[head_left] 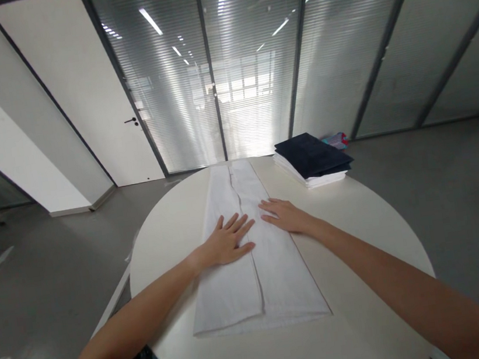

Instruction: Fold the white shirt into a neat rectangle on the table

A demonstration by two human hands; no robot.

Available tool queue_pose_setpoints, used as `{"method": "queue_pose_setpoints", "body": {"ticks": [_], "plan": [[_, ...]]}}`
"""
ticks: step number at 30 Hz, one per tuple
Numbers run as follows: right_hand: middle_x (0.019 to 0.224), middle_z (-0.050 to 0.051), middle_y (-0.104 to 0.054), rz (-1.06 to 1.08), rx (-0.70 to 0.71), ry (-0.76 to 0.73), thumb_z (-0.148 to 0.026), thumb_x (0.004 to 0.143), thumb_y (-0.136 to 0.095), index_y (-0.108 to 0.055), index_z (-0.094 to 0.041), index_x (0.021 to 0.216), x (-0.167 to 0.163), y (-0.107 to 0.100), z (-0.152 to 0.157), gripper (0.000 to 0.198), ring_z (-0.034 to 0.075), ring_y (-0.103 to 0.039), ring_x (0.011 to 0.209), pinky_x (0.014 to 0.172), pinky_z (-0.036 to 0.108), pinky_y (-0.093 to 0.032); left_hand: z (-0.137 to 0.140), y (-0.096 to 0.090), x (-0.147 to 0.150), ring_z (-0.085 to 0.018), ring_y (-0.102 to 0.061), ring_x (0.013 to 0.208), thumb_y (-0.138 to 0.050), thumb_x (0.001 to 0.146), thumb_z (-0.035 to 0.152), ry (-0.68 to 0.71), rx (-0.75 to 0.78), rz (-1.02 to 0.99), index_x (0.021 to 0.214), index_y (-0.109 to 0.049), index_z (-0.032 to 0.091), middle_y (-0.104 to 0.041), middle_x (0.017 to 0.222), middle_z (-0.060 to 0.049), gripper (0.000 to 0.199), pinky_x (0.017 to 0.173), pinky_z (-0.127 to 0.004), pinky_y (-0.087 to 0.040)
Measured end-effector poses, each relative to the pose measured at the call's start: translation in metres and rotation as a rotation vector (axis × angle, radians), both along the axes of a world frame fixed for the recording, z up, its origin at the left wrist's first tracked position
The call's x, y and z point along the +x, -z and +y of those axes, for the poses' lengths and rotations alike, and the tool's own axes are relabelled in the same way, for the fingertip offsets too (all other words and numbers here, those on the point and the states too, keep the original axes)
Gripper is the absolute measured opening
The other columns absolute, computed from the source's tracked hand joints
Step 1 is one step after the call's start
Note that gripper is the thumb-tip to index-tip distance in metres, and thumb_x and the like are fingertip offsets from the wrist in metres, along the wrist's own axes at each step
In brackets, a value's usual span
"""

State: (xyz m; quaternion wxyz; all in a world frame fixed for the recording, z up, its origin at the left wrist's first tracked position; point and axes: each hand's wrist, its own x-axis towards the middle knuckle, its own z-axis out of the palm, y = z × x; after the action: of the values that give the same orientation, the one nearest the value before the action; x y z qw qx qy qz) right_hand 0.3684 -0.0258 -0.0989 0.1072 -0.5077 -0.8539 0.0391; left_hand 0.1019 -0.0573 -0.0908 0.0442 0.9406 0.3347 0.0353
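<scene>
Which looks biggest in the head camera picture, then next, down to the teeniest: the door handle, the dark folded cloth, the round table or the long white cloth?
Largest to smallest:
1. round table
2. long white cloth
3. dark folded cloth
4. door handle

Head view: over the desk (162, 231), from its near edge;
Facing: forward and down, past the far edge to the glass partition (180, 99);
Nearness: close.
</scene>
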Motion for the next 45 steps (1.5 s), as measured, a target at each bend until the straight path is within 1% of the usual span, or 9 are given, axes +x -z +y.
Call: {"method": "queue_pose_setpoints", "body": {"ticks": [6, 10, 13, 16, 19, 22, 27, 32, 45], "plan": [[0.148, 0.013, -0.050, 0.022, 0.030, -0.019, -0.048, 0.099, -0.045, -0.055, -0.015, 0.143, 0.001, -0.003, -0.002, 0.057, 0.032, -0.045, 0.138, 0.115, 0.047, -0.036, -0.006, -0.001, 0.001, -0.033, -0.013, 0.152, -0.022, 0.099, 0.067, -0.001, -0.005, 0.007, 0.160, -0.017, 0.027, -0.017, 0.165, -0.009, 0.073, 0.119, -0.060, -0.011], [0.147, 0.012, -0.051, 0.042, 0.009, -0.012, -0.048, 0.098, -0.048, -0.056, -0.017, 0.142, 0.002, -0.004, -0.003, 0.055, 0.032, -0.046, 0.137, 0.113, 0.049, -0.037, -0.008, -0.004, 0.002, -0.032, -0.014, 0.152, -0.023, 0.098, 0.068, -0.001, -0.006, -0.005, 0.159, -0.020, 0.027, -0.018, 0.165, -0.008, 0.073, 0.120, -0.059, -0.011], [0.147, 0.012, -0.052, 0.061, 0.000, -0.014, -0.048, 0.097, -0.048, -0.056, -0.018, 0.142, 0.002, -0.005, -0.003, 0.054, 0.032, -0.047, 0.136, 0.113, 0.050, -0.037, -0.002, -0.013, -0.003, -0.031, -0.019, 0.151, -0.026, 0.098, 0.068, 0.004, -0.025, -0.035, 0.157, -0.028, 0.027, -0.024, 0.163, -0.008, 0.072, 0.122, -0.054, -0.016], [0.146, 0.013, -0.053, 0.059, -0.001, -0.019, -0.047, 0.097, -0.048, -0.056, -0.017, 0.142, 0.001, -0.005, -0.004, 0.054, 0.032, -0.047, 0.136, 0.113, 0.049, -0.037, 0.010, -0.019, -0.012, -0.030, -0.019, 0.151, -0.026, 0.099, 0.065, -0.063, -0.004, -0.107, 0.156, -0.033, 0.027, -0.026, 0.163, -0.008, 0.069, 0.122, -0.053, -0.020], [0.147, 0.013, -0.052, 0.041, -0.007, -0.008, -0.046, 0.098, -0.048, -0.056, -0.016, 0.142, 0.001, -0.006, -0.005, 0.055, 0.033, -0.046, 0.137, 0.113, 0.049, -0.037, 0.020, -0.016, -0.020, -0.034, -0.015, 0.152, -0.028, 0.100, 0.064, -0.136, 0.017, -0.143, 0.157, -0.030, 0.029, -0.022, 0.164, -0.007, 0.067, 0.120, -0.058, -0.019], [0.147, 0.012, -0.052, 0.016, -0.005, -0.006, -0.046, 0.098, -0.047, -0.055, -0.015, 0.143, 0.000, -0.007, -0.006, 0.055, 0.032, -0.046, 0.136, 0.114, 0.047, -0.037, 0.023, -0.007, -0.022, -0.036, -0.011, 0.152, -0.027, 0.099, 0.065, -0.130, -0.029, -0.096, 0.158, -0.026, 0.030, -0.019, 0.165, -0.007, 0.069, 0.119, -0.063, -0.015], [0.146, 0.013, -0.053, 0.001, 0.006, -0.012, -0.045, 0.099, -0.046, -0.055, -0.014, 0.142, -0.001, -0.010, -0.006, 0.055, 0.031, -0.047, 0.136, 0.114, 0.045, -0.037, 0.022, -0.002, -0.018, -0.033, -0.008, 0.152, -0.027, 0.097, 0.070, -0.132, -0.083, -0.033, 0.159, -0.019, 0.033, -0.014, 0.165, -0.005, 0.073, 0.119, -0.063, -0.005], [0.145, 0.010, -0.055, 0.017, 0.003, -0.024, -0.045, 0.098, -0.047, -0.056, -0.017, 0.142, 0.000, -0.009, -0.005, 0.052, 0.031, -0.046, 0.137, 0.114, 0.047, -0.036, 0.023, -0.001, -0.018, -0.034, -0.008, 0.152, -0.025, 0.096, 0.072, -0.138, -0.094, -0.032, 0.159, -0.018, 0.033, -0.014, 0.165, -0.005, 0.074, 0.119, -0.063, -0.004], [0.146, 0.013, -0.053, 0.042, -0.007, -0.023, -0.046, 0.098, -0.047, -0.057, -0.016, 0.141, -0.001, -0.011, -0.008, 0.054, 0.031, -0.046, 0.137, 0.114, 0.048, -0.036, 0.016, 0.000, -0.019, -0.034, -0.013, 0.152, -0.027, 0.096, 0.072, -0.143, -0.053, -0.054, 0.158, -0.023, 0.033, -0.019, 0.165, -0.006, 0.073, 0.119, -0.063, -0.008]]}}
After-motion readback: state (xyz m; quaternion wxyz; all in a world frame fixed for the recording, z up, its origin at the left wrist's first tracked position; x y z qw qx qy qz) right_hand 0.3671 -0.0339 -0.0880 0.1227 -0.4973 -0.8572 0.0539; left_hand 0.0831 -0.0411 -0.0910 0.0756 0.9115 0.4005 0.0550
